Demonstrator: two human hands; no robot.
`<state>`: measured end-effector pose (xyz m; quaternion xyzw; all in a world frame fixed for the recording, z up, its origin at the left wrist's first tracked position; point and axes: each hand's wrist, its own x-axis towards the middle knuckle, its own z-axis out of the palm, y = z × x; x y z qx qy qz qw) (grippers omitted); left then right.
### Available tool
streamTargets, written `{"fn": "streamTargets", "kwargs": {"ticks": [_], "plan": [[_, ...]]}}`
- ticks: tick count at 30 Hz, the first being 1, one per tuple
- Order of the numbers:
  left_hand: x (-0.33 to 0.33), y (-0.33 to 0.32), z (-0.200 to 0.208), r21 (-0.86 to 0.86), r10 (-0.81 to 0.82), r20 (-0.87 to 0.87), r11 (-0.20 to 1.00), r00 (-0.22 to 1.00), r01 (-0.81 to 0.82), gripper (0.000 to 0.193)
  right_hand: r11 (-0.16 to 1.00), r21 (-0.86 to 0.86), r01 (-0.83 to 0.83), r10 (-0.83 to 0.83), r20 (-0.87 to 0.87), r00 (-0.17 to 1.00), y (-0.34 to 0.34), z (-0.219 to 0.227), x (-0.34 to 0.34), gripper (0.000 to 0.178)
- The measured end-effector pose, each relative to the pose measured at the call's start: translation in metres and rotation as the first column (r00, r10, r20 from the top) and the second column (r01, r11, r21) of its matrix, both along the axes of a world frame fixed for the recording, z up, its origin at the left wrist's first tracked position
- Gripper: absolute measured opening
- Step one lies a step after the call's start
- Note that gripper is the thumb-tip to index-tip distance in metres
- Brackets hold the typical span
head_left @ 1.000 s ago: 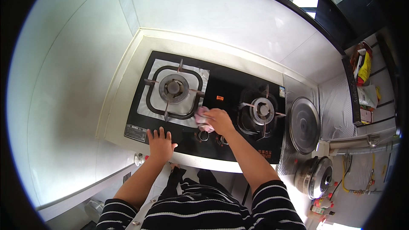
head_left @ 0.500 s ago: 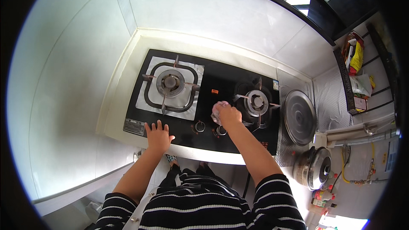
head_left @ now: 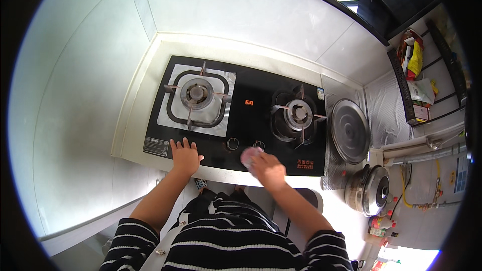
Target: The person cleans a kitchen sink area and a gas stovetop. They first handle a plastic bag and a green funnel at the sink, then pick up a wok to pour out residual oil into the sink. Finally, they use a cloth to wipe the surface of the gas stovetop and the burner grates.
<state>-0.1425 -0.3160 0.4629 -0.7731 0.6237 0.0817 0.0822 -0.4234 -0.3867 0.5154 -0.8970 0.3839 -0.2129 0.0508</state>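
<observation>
A black glass gas stove (head_left: 243, 80) with two burners fills the counter before me. My left hand (head_left: 186, 157) rests flat at its front left edge, fingers spread, holding nothing. Closed around a pink cloth (head_left: 249, 156), my right hand (head_left: 268, 170) presses at the front edge, close below the right knob (head_left: 258, 145). The left knob (head_left: 232, 143) lies just up and left of the cloth. The left burner (head_left: 197, 94) sits on a foil sheet (head_left: 167, 115) inside a square pan support. The right burner (head_left: 299, 114) has bare black glass about it.
A round dark lid (head_left: 350, 131) leans right of the stove on foil lining. Nearer stands a lidded pot (head_left: 357, 189), with bottles (head_left: 380, 222) beyond it. A wall rack (head_left: 404, 88) holds packets, and a yellow gas hose (head_left: 404, 190) runs along the right.
My right hand has drawn the pink cloth toward me, from between the knobs and the right burner to the stove's front edge. My left hand stays in place.
</observation>
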Motion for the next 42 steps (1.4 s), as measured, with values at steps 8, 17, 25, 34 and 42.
{"fn": "streamTargets", "kwargs": {"ticks": [8, 17, 25, 34, 42], "plan": [[0.006, 0.006, -0.011, -0.091, -0.087, 0.015, 0.992, 0.996, 0.088, 0.059, 0.963, 0.136, 0.233, -0.180, -0.318, 0.931, 0.016, -0.065, 0.051, 0.033], [0.007, 0.003, -0.008, -0.049, -0.126, -0.005, 0.991, 0.992, 0.125, 0.061, 0.749, 0.047, 0.661, -0.625, -0.284, 0.727, -0.004, -0.058, -0.055, 0.030], [0.019, 0.000, 0.000, -0.143, -0.232, -0.005, 0.963, 0.973, 0.229, 0.044, 0.973, 0.150, 0.174, -0.143, -0.199, 0.970, 0.070, -0.089, 0.116, 0.048], [0.119, 0.060, 0.007, -0.461, -0.032, -0.504, 0.855, 0.863, -0.237, 0.017, 0.957, 0.219, -0.191, 0.205, -0.040, 0.978, 0.018, -0.064, 0.200, 0.050], [0.078, 0.069, 0.018, -0.295, -0.050, -0.796, 0.902, 0.603, -0.315, 0.021, 0.991, 0.134, 0.029, -0.032, 0.019, 0.999, 0.065, -0.066, 0.044, 0.040]]}}
